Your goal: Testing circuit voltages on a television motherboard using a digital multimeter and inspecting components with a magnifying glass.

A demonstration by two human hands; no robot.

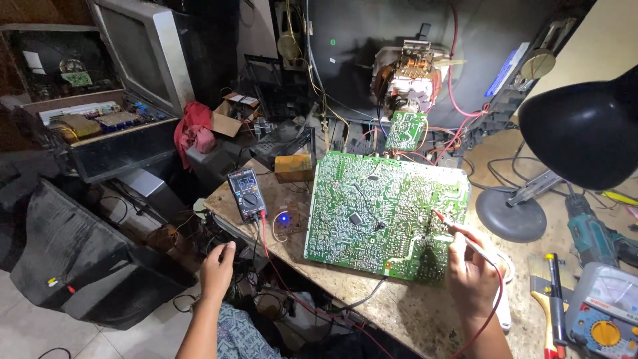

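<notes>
A large green circuit board [379, 206] lies solder side up on the stone bench [412, 312]. My right hand [470, 272] holds a red test probe [452, 229] whose tip touches the board's right part. Its red lead runs down past my wrist. My left hand [218, 266] hangs off the bench's left edge, fingers curled around a thin dark piece, apparently the other probe or its wire. A black digital multimeter [246, 193] with a lit display sits on the bench's left corner, red lead plugged in. A small blue light [284, 217] glows beside it.
A black desk lamp [585, 133] looms at the right over its round base [508, 216]. A teal drill [591, 233], a yellow-handled tool [551, 299] and an analog meter [608, 312] lie at right. An opened television chassis [412, 73] stands behind; another set [133, 60] is at left.
</notes>
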